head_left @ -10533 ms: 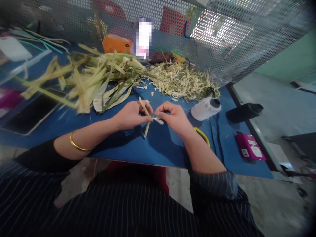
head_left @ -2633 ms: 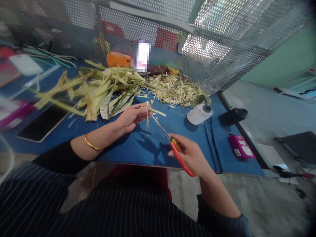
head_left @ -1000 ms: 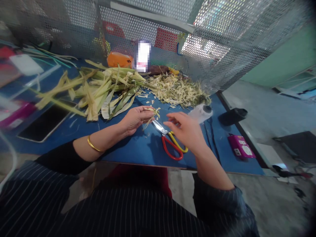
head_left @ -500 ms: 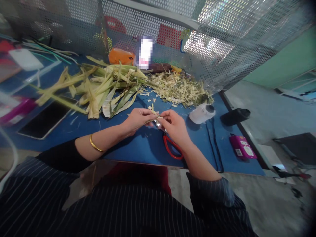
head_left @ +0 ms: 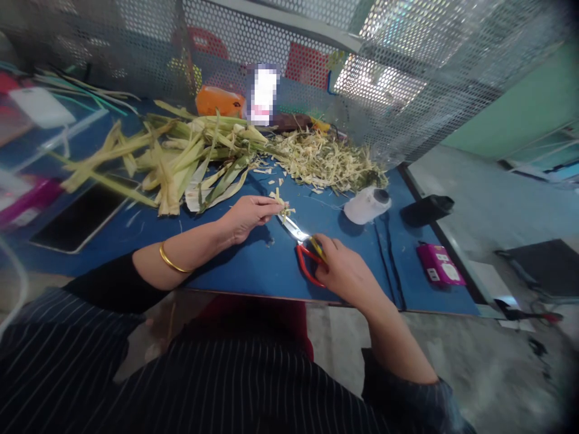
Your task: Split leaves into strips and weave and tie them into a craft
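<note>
My left hand (head_left: 254, 218), a gold bangle on its wrist, pinches a small knotted piece of pale corn husk strips (head_left: 283, 207) between thumb and fingertips. My right hand (head_left: 346, 268) is closed around the handle of a pair of scissors (head_left: 296, 232) with red and yellow grips. The blades point up and left, their tips close to the husk piece; whether they touch it I cannot tell. Behind my hands lie long corn husks (head_left: 194, 150) and a heap of shredded husk (head_left: 328, 158).
Right of my hands are a white thread cone (head_left: 365, 206), black cords (head_left: 389, 259), a dark cylinder (head_left: 425, 211) and a purple packet (head_left: 438, 264). A dark phone (head_left: 81, 223) lies left on the blue table (head_left: 244, 274). A perforated metal screen (head_left: 235, 36) stands behind.
My right hand has let go of the husk piece, moved down and right, and taken hold of the scissors. My left hand still pinches the husk piece, shifted slightly left.
</note>
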A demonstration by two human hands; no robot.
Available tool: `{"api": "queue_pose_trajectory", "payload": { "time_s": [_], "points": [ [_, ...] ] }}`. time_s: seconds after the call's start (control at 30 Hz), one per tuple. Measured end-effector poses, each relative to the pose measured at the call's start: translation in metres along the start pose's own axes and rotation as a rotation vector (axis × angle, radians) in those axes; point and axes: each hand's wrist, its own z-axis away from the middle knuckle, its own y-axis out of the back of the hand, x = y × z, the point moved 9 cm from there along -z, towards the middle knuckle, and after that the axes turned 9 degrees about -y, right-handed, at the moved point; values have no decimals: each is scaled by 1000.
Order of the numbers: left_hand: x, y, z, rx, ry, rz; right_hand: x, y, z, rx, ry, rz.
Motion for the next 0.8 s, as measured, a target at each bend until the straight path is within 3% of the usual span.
{"api": "queue_pose_trajectory", "payload": {
  "time_s": [0.17,0.27,0.37,0.5,0.8],
  "points": [
    [1,2,-2,-4,-15,-35,23,2,-3,36,-106,-219],
    [3,4,-2,0,-55,-95,38,12,-2,137,-73,-573],
    [7,4,-1,-10,-92,-172,39,16,-6,108,-2,-857],
    [14,2,0,-39,-131,-242,25,19,-14,17,43,-824],
    [12,-6,0,-124,-144,-280,19,28,-18,14,46,-676]
  ]
}}
